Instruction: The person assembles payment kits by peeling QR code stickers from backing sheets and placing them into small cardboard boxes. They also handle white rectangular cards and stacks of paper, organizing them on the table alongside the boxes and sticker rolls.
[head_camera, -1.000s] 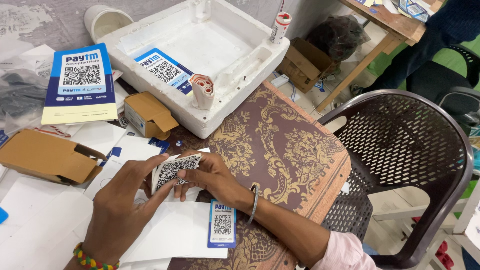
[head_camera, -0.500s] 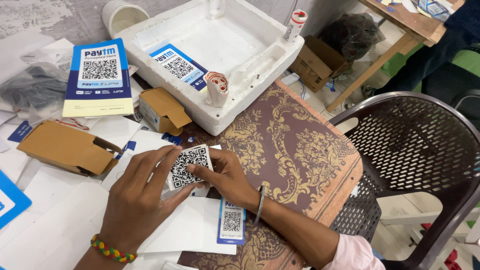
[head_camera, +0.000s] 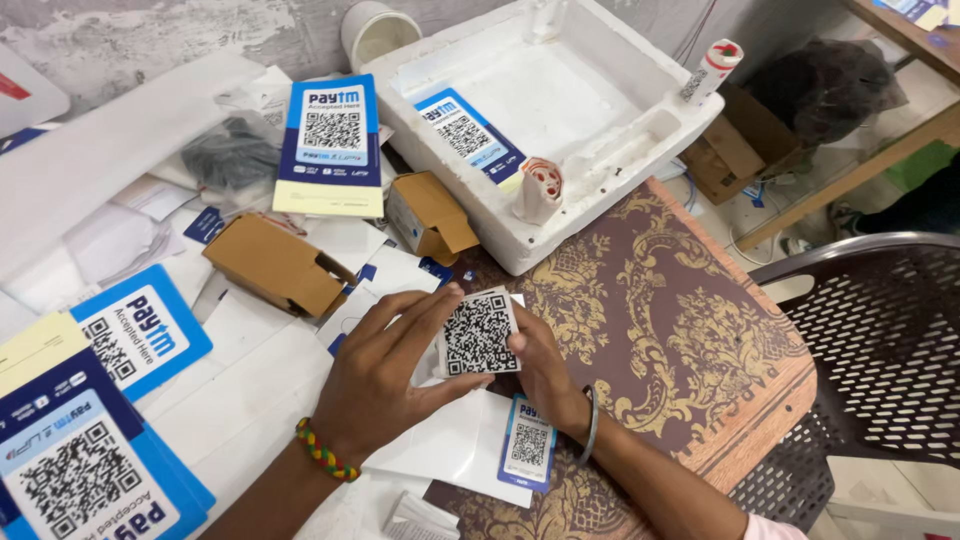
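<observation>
Both my hands hold a small square white sticker with a black code pattern (head_camera: 479, 333) just above a brown table with gold ornament (head_camera: 680, 340). My left hand (head_camera: 385, 375), with a braided wristband, grips its left and lower edge. My right hand (head_camera: 545, 375), wearing a metal bangle, grips its right edge. Under my hands lie white paper sheets (head_camera: 440, 450) and a small blue-and-white code card (head_camera: 528, 442).
A white foam box (head_camera: 600, 150) stands at the back, with a code card inside and a tape roll (head_camera: 540, 190) on its rim. Two brown cardboard boxes (head_camera: 275, 262) (head_camera: 432, 215), blue code placards (head_camera: 332, 145) (head_camera: 140, 330) and papers lie left. A dark mesh chair (head_camera: 880, 340) is right.
The sticker has turned flat toward the camera, its code pattern now fully facing up. The view has shifted, so everything sits lower and further right in frame.
</observation>
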